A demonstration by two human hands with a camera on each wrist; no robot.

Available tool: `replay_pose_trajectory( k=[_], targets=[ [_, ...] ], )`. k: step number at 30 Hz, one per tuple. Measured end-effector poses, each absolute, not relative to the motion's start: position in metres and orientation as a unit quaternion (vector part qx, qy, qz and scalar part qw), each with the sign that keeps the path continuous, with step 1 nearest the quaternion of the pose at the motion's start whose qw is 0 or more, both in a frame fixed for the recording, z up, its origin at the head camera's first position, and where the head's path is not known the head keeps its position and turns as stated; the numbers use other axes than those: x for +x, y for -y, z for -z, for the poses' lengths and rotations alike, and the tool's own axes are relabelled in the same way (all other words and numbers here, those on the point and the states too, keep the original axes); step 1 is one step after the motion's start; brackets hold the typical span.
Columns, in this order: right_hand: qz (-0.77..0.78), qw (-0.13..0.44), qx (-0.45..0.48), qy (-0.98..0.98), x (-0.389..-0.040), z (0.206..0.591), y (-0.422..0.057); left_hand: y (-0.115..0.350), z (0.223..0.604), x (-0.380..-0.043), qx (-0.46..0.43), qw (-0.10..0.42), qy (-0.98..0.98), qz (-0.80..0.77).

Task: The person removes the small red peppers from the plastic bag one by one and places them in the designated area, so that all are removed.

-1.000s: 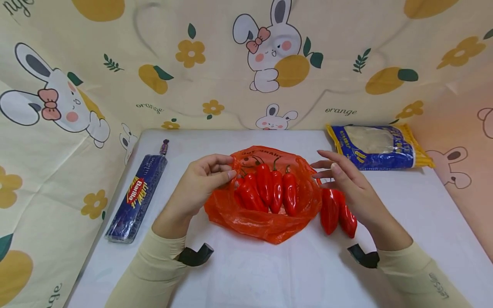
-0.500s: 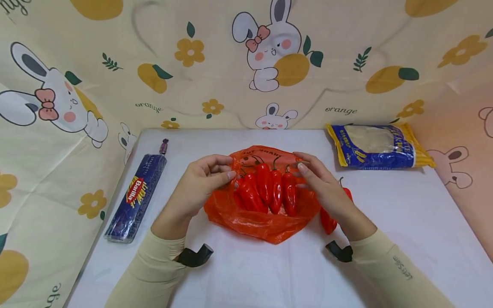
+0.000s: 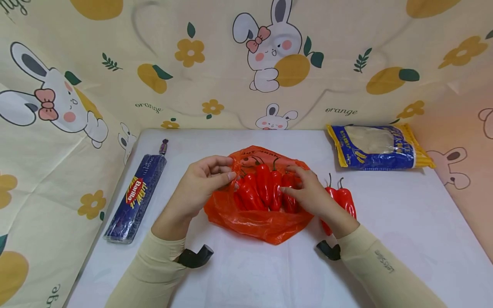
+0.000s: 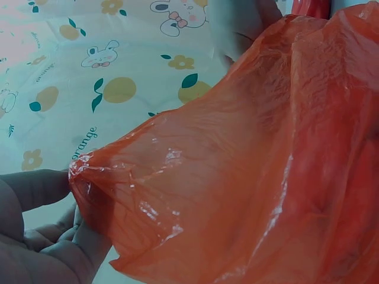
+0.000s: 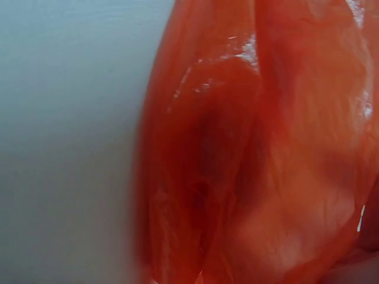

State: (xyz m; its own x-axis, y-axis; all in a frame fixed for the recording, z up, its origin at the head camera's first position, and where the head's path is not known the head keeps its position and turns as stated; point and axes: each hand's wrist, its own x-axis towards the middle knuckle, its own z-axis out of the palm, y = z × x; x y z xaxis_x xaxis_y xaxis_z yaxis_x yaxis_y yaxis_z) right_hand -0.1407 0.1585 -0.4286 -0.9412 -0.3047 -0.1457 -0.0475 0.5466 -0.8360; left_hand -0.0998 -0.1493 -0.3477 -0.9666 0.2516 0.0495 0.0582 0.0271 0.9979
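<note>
Peppers, red and glossy with thin stems, lie side by side in a translucent orange-red plastic bag at the middle of the scene, stem ends toward the far side. The bag's mouth gapes: its near edge sits low across the peppers' lower ends, and its far wall, printed with dark lettering and a face, rises behind them.

The left hand pinches the bag's left edge between thumb and forefinger; the left wrist view shows the film gathered to a crumpled point there. The right hand is at the bag's right side, its fingers bent and parted from the thumb over the rightmost pepper. Whether it has hold of that pepper cannot be told; bag film, partly blurred, fills much of the right wrist view.

Just right of the bag, two more peppers lie on the white table, partly hidden by the right hand and wrist. Well to the left lies a dark blue Barilla spaghetti pack, its narrow twisted end pointing far. At the far right is a blue and yellow packet with a clear window. Behind the table hangs a cream cloth printed with rabbits, oranges and flowers.
</note>
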Motion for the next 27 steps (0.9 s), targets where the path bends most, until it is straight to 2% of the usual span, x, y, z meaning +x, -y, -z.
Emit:
replay_pose_trajectory(
  k=[9,27],
  targets=[
    [0.368,0.157,-0.091,-0.912,-0.1446,0.4363,-0.1523,0.1500,0.3490,-0.0994,0.106,0.073,-0.710,-0.692],
    [0.400,0.156,-0.100,-0.898,-0.1442,0.4275,-0.1534,0.1486,0.3470,-0.0980,0.110,0.068,-0.706,-0.696]
  ],
)
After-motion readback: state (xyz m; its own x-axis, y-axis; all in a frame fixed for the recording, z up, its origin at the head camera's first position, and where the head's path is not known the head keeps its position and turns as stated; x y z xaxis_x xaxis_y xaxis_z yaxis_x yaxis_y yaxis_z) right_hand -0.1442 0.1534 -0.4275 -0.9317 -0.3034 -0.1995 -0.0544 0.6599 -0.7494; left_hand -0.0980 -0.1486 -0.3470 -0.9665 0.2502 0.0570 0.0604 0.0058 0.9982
